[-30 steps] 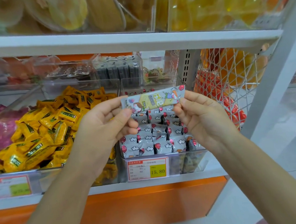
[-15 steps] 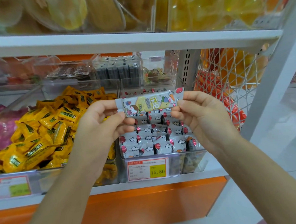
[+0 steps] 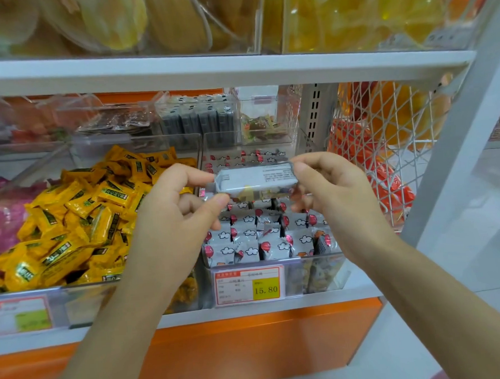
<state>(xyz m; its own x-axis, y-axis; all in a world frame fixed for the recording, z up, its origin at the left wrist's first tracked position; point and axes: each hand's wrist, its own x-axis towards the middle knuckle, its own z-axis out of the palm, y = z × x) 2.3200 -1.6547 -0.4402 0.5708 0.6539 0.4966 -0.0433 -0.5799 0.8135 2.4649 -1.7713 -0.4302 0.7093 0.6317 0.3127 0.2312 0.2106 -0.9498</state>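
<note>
Snack packet (image 3: 255,180) is being held lengthwise in the air between both hands, its grey back with small printed text being turned toward the camera and a strip of its coloured front being shown along the lower edge. Its left end is being pinched between the thumb and fingers of the left hand (image 3: 174,220), and its right end is being pinched by the right hand (image 3: 331,193). The hands are being held apart by the packet's length, each clamped on one end. The packet is being held just above a clear bin (image 3: 321,273), in which grey packets (image 3: 263,241) printed with white clouds and red balloons are being displayed in rows. A price tag (image 3: 250,286) reading 15.80 is being carried on that bin's front wall. To the left, yellow wrapped sweets (image 3: 78,226) are being heaped in a second bin (image 3: 86,304). Both bins are being borne by a white shelf (image 3: 279,304), with an orange panel (image 3: 252,350) below it and a white wire basket (image 3: 392,139) of orange packs to the right.
</note>
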